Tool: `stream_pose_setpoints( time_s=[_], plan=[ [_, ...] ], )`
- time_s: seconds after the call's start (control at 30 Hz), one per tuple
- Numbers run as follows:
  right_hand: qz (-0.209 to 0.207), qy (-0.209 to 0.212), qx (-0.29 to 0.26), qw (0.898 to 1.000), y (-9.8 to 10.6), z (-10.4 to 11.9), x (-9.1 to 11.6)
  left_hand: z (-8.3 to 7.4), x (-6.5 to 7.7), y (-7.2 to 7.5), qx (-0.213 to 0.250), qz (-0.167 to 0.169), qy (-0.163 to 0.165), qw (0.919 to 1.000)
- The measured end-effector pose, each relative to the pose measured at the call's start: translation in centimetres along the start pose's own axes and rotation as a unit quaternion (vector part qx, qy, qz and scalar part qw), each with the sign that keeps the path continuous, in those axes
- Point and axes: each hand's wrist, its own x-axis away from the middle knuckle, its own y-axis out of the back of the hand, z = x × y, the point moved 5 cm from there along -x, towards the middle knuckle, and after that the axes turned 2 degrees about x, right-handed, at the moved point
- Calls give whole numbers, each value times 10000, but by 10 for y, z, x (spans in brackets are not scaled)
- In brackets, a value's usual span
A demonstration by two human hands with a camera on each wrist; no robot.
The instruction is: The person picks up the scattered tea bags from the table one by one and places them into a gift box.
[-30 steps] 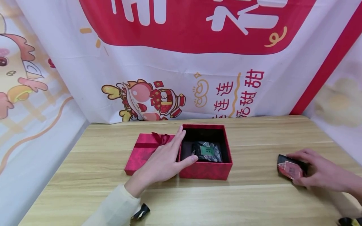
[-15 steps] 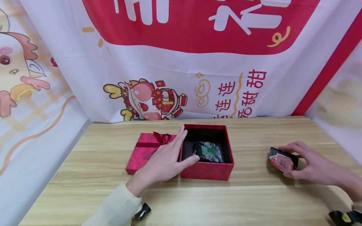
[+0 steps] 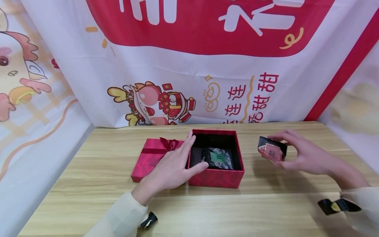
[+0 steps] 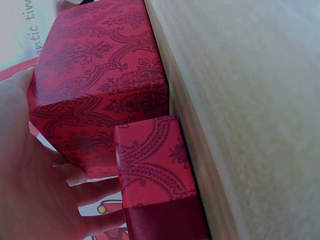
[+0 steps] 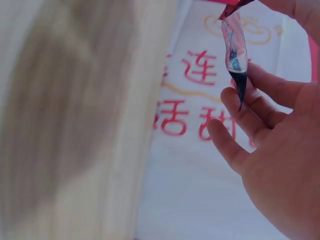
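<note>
My right hand [image 3: 308,154] pinches a small black packet with a red label [image 3: 271,150] by its edges, above the table and right of the box. Seen edge-on in the right wrist view, the same packet [image 5: 235,45] is thin, with a dark tip. My left hand [image 3: 170,168] rests at the left rim of a red patterned box [image 3: 217,178], fingers straight and thumb over the front edge. Inside the open box lies a black packet with a green label [image 3: 218,158]. Left of it is the red lid with a ribbon bow [image 3: 148,158], partly covered by my left hand.
Everything stands on a light wooden table [image 3: 207,214]. A white and red printed cloth [image 3: 165,62] hangs behind it, and more printed cloth [image 3: 32,131] hangs at the left side. Dark straps circle both wrists.
My right hand has carried the red-labelled packet leftward and up, from the table's right side toward the box. The left hand, box and lid have stayed put.
</note>
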Motion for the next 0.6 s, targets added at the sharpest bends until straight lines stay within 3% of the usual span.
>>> stream_pose_setpoints(
  time_s=[0.3, 0.6],
  plan=[
    [393, 126, -327, 9986, 3, 45, -40, 0, 1, 1, 39, 18, 28, 10000],
    [461, 486, -531, 9963, -3, 84, -70, 0, 0, 0, 84, 29, 43, 10000]
  ],
)
